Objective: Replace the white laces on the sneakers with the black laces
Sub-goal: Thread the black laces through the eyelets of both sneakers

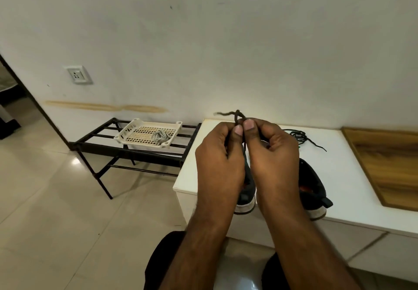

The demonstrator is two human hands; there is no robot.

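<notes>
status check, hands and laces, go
Left hand and right hand both pinch a black lace above the sneakers. Spare black lace on bench. White laces in basket. Nothing blocking.

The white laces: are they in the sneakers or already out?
Out. The white laces lie bunched in the plastic basket on the black rack, away from the sneakers.

Both forearms are reaching forward side by side. The left hand [218, 151] and right hand [271, 147] are meeting thumb to thumb, fingers curled, each pinching the black lace [236, 116] rising just above the thumbs.
</notes>
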